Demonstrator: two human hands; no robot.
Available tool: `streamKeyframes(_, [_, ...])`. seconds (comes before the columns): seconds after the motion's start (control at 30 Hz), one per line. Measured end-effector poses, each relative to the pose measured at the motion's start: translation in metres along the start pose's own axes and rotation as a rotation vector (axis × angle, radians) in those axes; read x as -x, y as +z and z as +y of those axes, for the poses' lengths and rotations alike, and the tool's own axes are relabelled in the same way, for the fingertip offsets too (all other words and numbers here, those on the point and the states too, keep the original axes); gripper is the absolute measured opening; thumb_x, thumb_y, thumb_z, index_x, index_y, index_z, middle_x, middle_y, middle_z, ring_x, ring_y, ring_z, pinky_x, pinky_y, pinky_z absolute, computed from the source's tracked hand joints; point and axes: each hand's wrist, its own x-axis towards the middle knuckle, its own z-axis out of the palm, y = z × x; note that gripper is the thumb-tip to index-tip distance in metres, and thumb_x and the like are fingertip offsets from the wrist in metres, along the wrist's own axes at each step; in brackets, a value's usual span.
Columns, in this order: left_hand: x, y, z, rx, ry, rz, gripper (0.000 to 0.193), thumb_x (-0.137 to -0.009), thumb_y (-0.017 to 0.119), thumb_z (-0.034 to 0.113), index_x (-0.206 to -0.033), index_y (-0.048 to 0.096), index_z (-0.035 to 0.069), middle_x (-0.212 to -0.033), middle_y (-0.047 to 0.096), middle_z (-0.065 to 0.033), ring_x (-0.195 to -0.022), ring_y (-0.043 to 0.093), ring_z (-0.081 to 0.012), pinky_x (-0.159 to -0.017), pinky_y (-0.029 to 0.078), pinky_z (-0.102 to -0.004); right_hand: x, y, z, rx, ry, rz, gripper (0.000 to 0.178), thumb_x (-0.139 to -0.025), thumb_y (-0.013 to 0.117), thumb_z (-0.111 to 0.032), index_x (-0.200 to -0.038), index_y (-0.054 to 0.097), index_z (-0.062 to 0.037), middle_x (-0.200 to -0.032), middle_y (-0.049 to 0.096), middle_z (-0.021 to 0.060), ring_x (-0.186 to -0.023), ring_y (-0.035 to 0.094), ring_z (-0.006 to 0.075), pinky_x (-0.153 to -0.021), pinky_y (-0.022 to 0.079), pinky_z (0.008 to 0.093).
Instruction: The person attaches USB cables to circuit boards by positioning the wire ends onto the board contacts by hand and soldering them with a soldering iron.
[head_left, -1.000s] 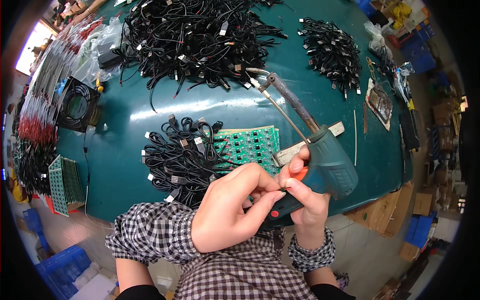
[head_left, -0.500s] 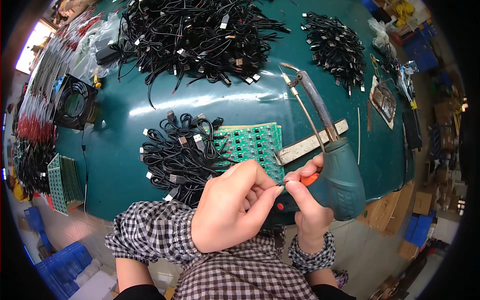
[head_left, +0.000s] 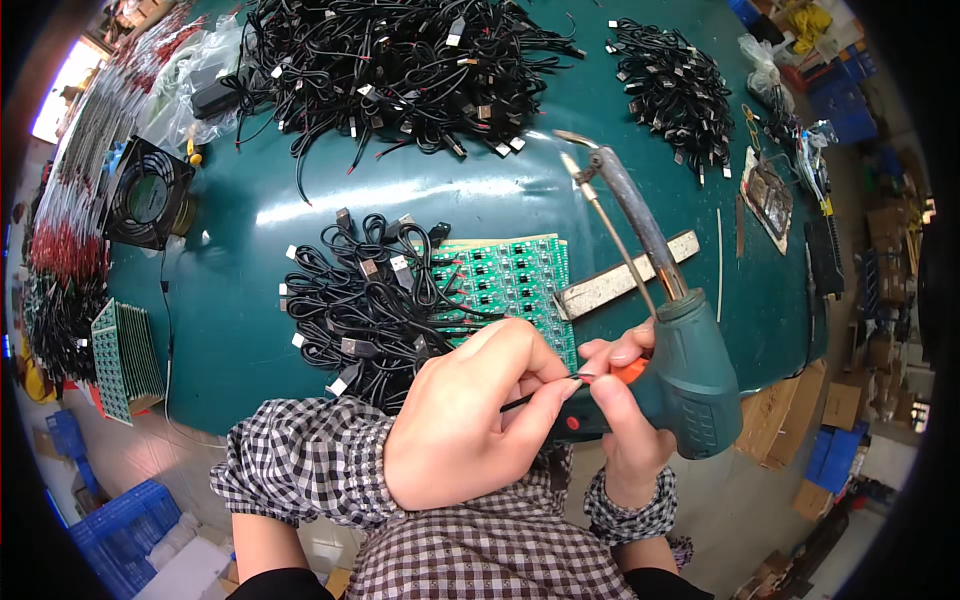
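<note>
My left hand [head_left: 470, 430] pinches the end of a black cable [head_left: 516, 403] between thumb and forefinger. A short red wire shows at its tip. My right hand [head_left: 630, 425] is wrapped round the handle of a dark green soldering gun [head_left: 692, 375], next to its orange trigger [head_left: 632, 370]. The right thumb and forefinger also come close to the red wire; whether they grip it is too small to tell. The gun's metal tip and solder tube point up and away. Beyond my hands lies a green circuit board panel [head_left: 520, 270], with several coiled USB cables [head_left: 365, 290] over its left side.
A whitish bar [head_left: 630, 272] lies right of the boards. Large heaps of black cables [head_left: 400, 70] and a smaller cable pile [head_left: 675, 90] occupy the far table. At left stand a black fan [head_left: 150, 193], a row of board panels [head_left: 128, 365] and bundled wires [head_left: 75, 240].
The soldering gun and my right hand have shifted slightly right and down. The black cable now shows below my left fingers, and the red wire is more visible.
</note>
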Motion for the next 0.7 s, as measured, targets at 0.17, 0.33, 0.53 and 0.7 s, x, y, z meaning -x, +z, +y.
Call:
streamKeyframes(0.17, [0.0,-0.002,-0.002,-0.161,0.183,-0.061,0.018,-0.074,0.071,-0.007,-0.086,0.06,0.002,-0.074,0.055,-0.0096,-0.059,0.056,-0.0231,-0.05,0.044,-0.0299,-0.005,-0.003,-0.004,-0.058,0.066,-0.009,0.041,-0.083,0.064,0.009,-0.12,0.048,-0.0015,-0.097,0.056,0.006,-0.091,0.061,0.0183,-0.088,0.052,0.0379])
streamKeyframes(0.33, [0.0,-0.003,-0.001,-0.269,0.185,-0.116,0.017,-0.075,0.072,-0.003,-0.086,0.061,0.002,-0.076,0.059,-0.0093,-0.062,0.059,-0.0254,-0.052,0.047,-0.0329,-0.009,-0.008,0.002,-0.292,0.275,-0.008,0.039,-0.082,0.064,0.008,-0.118,0.051,0.0001,-0.096,0.055,0.0061,-0.085,0.062,0.0182,-0.081,0.053,0.0362])
streamKeyframes(0.53, [-0.001,-0.008,-0.001,-0.253,0.174,-0.124,0.018,-0.074,0.073,-0.003,-0.087,0.062,0.002,-0.076,0.061,-0.0094,-0.064,0.061,-0.0252,-0.053,0.048,-0.0326,-0.01,-0.006,0.006,-0.307,0.246,0.055,0.038,-0.083,0.064,0.003,-0.118,0.051,0.0008,-0.094,0.056,0.0067,-0.076,0.064,0.0191,-0.078,0.055,0.0393])
streamKeyframes(0.7, [0.011,-0.054,0.042,-0.61,0.101,-0.033,0.019,-0.068,0.076,-0.006,-0.08,0.065,0.002,-0.07,0.059,-0.0096,-0.062,0.06,-0.0236,-0.054,0.048,-0.0333,-0.004,-0.032,0.007,-0.356,0.24,0.146,0.039,-0.086,0.063,-0.006,-0.121,0.049,0.002,-0.094,0.057,0.0079,-0.072,0.064,0.0194,-0.076,0.055,0.0404])
